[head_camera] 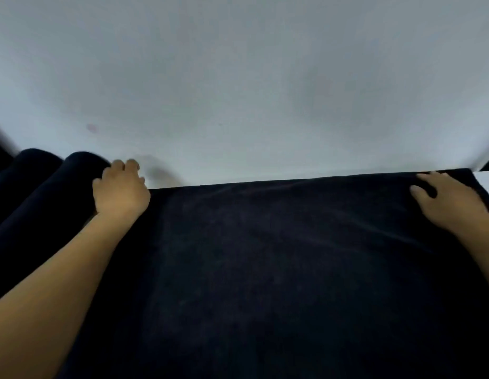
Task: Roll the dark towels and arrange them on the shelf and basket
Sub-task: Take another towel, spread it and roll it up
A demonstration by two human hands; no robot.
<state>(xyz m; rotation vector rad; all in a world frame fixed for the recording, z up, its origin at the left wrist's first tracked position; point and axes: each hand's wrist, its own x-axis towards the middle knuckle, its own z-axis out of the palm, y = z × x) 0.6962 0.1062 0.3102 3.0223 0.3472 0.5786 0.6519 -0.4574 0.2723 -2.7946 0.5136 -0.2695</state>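
Reached forward with both bare forearms, one on each side. Held the left hand knuckles up at the far left corner of a wide dark navy terry towel, fingers curled down tight over that corner and gripping the cloth. Laid the right hand palm down on the far right corner, fingers only slightly bent with tips at the far hem, thumb splayed leftward, pinching nothing. Kept the two hands well apart, at opposite ends of the same far edge.

Lay spread flat and almost smooth, that towel, with faint creases near the right hand, covering most of a white flat surface from the near edge of the view out to a pale grey wall. Ran straight along the foot of the wall at its far hem.

Sat at far left, just beside the left hand, two rolled dark towels, side by side and touching.
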